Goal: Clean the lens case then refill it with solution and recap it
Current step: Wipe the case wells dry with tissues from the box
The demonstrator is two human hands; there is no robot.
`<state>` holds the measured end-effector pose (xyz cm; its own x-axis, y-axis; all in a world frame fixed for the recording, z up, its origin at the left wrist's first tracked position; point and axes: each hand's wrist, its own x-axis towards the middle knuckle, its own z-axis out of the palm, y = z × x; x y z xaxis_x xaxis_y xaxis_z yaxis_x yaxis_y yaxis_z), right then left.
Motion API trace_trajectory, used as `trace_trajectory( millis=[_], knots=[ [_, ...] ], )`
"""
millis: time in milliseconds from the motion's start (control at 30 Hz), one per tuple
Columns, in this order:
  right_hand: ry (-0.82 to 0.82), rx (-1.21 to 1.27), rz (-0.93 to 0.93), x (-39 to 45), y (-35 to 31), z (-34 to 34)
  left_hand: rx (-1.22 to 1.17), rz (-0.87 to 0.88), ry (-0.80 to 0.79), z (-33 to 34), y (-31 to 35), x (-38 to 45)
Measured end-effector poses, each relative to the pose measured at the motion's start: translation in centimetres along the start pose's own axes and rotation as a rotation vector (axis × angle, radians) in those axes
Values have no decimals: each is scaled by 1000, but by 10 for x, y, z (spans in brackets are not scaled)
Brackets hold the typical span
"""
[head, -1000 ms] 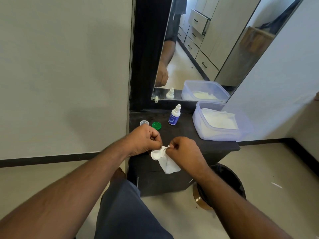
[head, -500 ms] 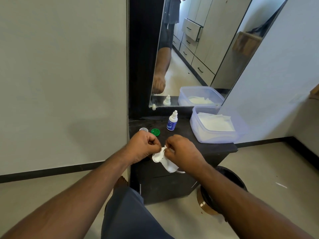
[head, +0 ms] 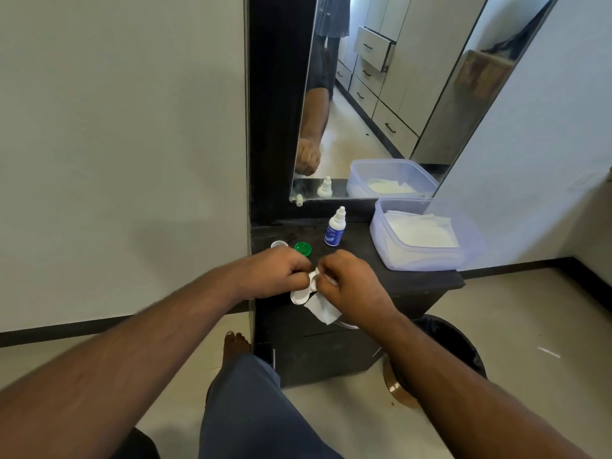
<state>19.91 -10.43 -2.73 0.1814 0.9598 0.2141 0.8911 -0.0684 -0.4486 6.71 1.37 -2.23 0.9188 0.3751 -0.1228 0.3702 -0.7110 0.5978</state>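
Observation:
My left hand [head: 281,274] grips a white lens case [head: 302,294] just above the front of the dark stand [head: 414,283]. My right hand [head: 347,284] pinches a white tissue [head: 323,309] against the case's upper well; the tissue's loose end hangs below. The case's far end is hidden between my fingers. On the stand behind my hands lie a green cap [head: 303,248] and a clear cap [head: 278,244]. A small white solution bottle [head: 334,228] with a blue label stands upright further back.
A clear plastic tub [head: 420,260] holding white tissues sits at the stand's right end. A mirror [head: 381,94] leans against the wall behind. A dark bin [head: 457,346] stands on the floor at the right, below the stand. My leg is in front of the stand.
The camera has tilted and come closer. Both hands stay together on the case, and the case now hangs lower under my left hand with the tissue at its upper well.

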Motion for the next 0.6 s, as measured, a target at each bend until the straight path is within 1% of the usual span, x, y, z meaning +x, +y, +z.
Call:
trace_trajectory(
  millis=[67,133,167,200,233,267,333,367,400,433,467,500,533,600],
  knots=[
    [124,206,210,-2,1,7,-79,35,132,7,-5,-2],
    [188,431,424,-1,1,10,-121,76,258,17,-5,-1],
    [199,497,483,0,1,10,-144,95,313,22,-5,-1],
    [197,492,481,2,1,9,-161,105,354,26,-6,-1],
    [191,396,400,3,2,7,-169,107,378,29,-8,0],
    [169,229,253,4,2,4,-168,105,389,32,-10,1],
    [105,-127,-125,8,3,-4,-158,104,393,34,-13,2],
    [75,-253,-289,11,8,-7,-161,103,396,35,-14,3],
    [49,-330,-400,16,13,-10,-171,102,406,36,-14,3],
    [5,-362,-441,20,16,-13,-184,101,423,37,-14,3],
    [-41,-344,-409,22,17,-15,-197,103,448,38,-14,3],
    [-49,-267,-316,23,15,-15,-210,104,474,39,-14,2],
    [-21,-125,-170,22,13,-13,-221,104,498,40,-15,2],
    [33,240,232,20,8,-2,-224,96,531,41,-17,2]
  ],
)
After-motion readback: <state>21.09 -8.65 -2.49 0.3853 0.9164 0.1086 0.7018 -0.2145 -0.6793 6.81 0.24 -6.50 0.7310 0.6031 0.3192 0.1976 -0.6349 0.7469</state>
